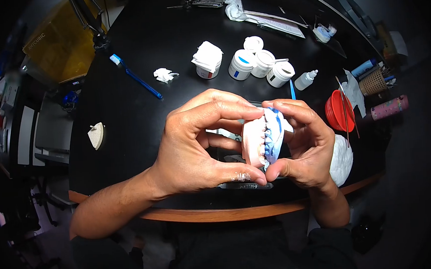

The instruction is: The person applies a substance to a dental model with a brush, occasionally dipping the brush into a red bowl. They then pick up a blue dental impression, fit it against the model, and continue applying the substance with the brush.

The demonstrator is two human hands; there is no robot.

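Above the desk, my left hand [189,143] is closed around a whitish dental cast [253,143], its fingertips on the cast's top edge and its thumb near the bottom. My right hand [309,146] grips a second dental cast, a blue-and-white one [273,137], between thumb and fingers. The two casts stand on edge side by side with their tooth rows facing and meeting. White residue marks my left thumb. My fingers hide the outer parts of both casts. Behind my hands, partly covered, lies a dark item with lettering on the desk.
A blue toothbrush [140,80], crumpled tissue [165,75] and a small cream cast piece [96,136] lie left. Several white jars [242,66] and a dropper bottle [306,79] stand beyond my hands. On the right are a red bowl [336,111] and a white round pad [342,161].
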